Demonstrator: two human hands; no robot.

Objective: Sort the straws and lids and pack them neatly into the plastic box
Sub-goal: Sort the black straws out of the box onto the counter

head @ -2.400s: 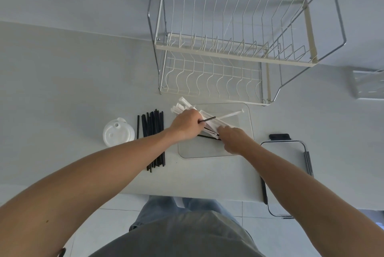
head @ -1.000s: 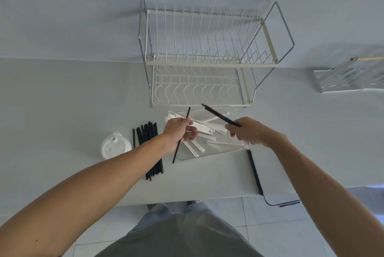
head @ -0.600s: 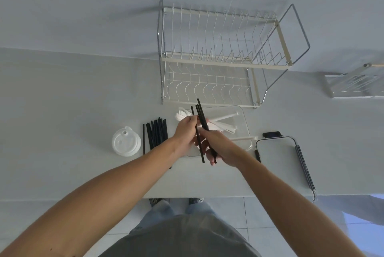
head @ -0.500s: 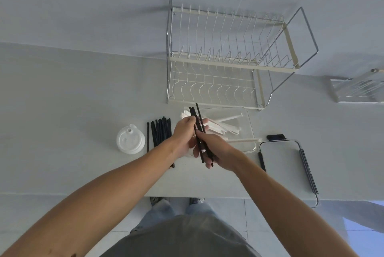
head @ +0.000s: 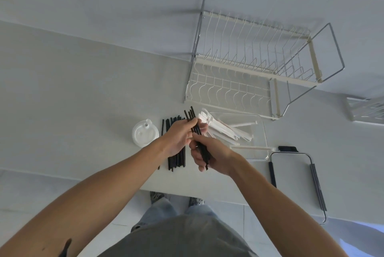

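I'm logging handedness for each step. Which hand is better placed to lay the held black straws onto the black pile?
Probably left. The left hand hovers right over the black pile, gripping the held black straws; the right hand sits farther away.

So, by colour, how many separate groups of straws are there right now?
Black: 2, the table pile and the bunch held by left hand and right hand.
White: 2, the heap in the plastic box and a lone straw at its near rim.
Total: 4
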